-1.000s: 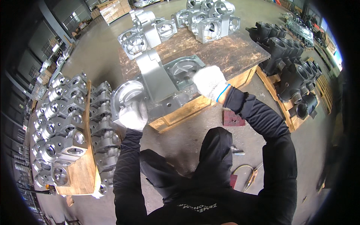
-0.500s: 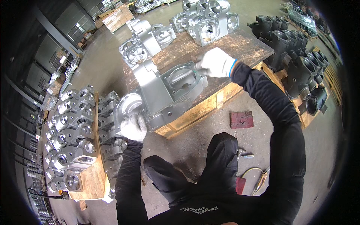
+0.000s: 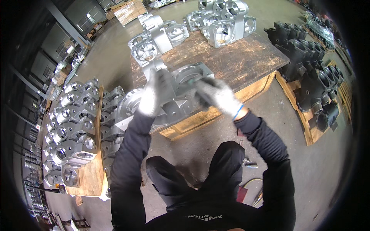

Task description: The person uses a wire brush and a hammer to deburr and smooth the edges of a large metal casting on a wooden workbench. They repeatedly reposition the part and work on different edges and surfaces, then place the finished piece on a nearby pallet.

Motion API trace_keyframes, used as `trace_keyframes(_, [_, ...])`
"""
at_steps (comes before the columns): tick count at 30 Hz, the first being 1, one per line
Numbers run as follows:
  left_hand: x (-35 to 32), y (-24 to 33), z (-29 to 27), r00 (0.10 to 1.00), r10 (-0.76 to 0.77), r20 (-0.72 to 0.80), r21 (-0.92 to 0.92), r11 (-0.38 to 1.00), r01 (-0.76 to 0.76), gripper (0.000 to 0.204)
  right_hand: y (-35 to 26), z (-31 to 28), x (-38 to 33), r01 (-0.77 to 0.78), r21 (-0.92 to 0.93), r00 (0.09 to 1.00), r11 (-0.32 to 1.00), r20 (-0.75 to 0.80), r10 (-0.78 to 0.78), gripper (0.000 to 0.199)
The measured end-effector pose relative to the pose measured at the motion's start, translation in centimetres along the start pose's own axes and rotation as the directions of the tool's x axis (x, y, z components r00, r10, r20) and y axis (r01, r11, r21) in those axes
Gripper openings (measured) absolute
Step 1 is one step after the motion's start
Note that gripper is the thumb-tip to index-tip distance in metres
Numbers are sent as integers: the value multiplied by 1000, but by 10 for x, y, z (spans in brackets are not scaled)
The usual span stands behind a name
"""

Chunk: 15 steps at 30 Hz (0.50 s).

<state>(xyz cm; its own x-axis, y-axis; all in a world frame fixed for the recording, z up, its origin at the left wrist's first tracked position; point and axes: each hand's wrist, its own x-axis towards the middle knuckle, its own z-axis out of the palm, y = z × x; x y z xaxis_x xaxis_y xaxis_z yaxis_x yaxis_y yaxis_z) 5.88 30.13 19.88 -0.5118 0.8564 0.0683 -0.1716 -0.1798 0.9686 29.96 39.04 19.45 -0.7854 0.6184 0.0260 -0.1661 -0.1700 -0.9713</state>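
Note:
A large grey metal casting (image 3: 189,75) with a round bore lies at the front edge of a wooden table (image 3: 246,57). My left hand (image 3: 151,95), in a white glove, lies flat against the casting's left side, fingers pointing up. My gloved right hand (image 3: 216,95) is blurred by motion and curls around the casting's near right edge. A round flange (image 3: 129,104) of the casting hangs over the table edge below my left hand. My dark sleeves and knees fill the lower middle.
More silver castings (image 3: 221,23) stand at the back of the table, others (image 3: 152,36) at its left end. A wooden pallet (image 3: 90,177) at left carries several silver housings. Dark castings (image 3: 308,73) fill a pallet at right. Small tools (image 3: 248,163) lie on the concrete floor.
My left hand has moved up from the round flange onto the casting's left side. My right hand has come back from the far right corner to the near right edge.

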Motion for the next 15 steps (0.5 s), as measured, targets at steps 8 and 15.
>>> trace_keyframes(8, [59, 63, 27, 982, 180, 64, 674, 718, -175, 35, 36, -27, 83, 354, -756, 726, 550, -149, -671, 43])
trace_keyframes(15, [102, 2, 16, 866, -382, 322, 919, -95, -384, 42, 62, -97, 176, -26, -463, 968, 886, -234, -94, 72])
